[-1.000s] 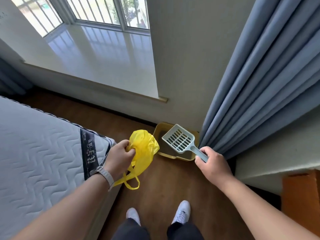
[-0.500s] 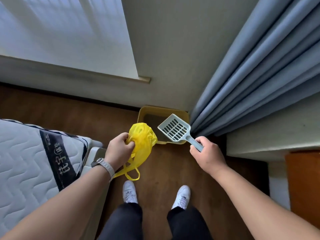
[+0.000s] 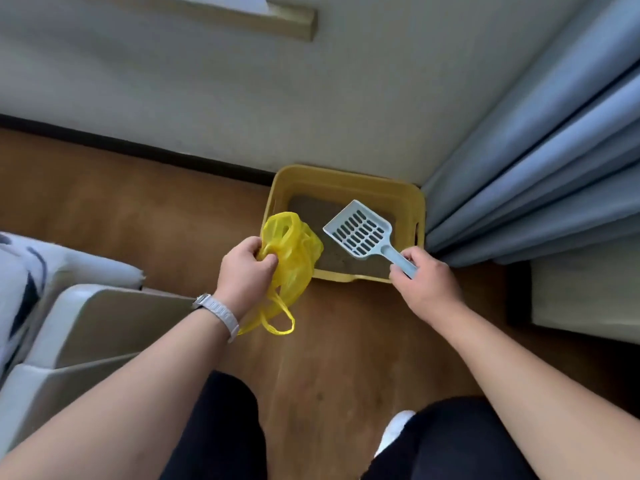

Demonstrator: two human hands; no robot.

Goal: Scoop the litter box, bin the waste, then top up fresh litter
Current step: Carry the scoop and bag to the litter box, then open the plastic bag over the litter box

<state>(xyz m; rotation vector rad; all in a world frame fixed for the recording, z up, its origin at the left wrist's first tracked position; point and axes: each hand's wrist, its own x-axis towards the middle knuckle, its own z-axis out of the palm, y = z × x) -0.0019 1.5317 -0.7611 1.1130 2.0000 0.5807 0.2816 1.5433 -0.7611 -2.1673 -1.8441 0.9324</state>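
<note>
A yellow litter box (image 3: 346,176) with brownish litter sits on the wooden floor against the wall. My left hand (image 3: 246,268) grips a crumpled yellow plastic bag (image 3: 294,251), which hangs over the box's near left corner with its handles dangling. My right hand (image 3: 424,284) holds the handle of a pale blue slotted scoop (image 3: 360,230). The scoop's blade hovers above the litter and looks empty.
A blue curtain (image 3: 540,161) hangs right beside the box. The grey wall (image 3: 207,91) stands behind it, with a window ledge above. A mattress and white bed frame (image 3: 86,323) stand at the left. A low pale ledge (image 3: 588,299) is at the right. My legs are below.
The view has dropped and closed in on the litter box. Both hands have come nearer to it, with the bag and scoop still in their grip.
</note>
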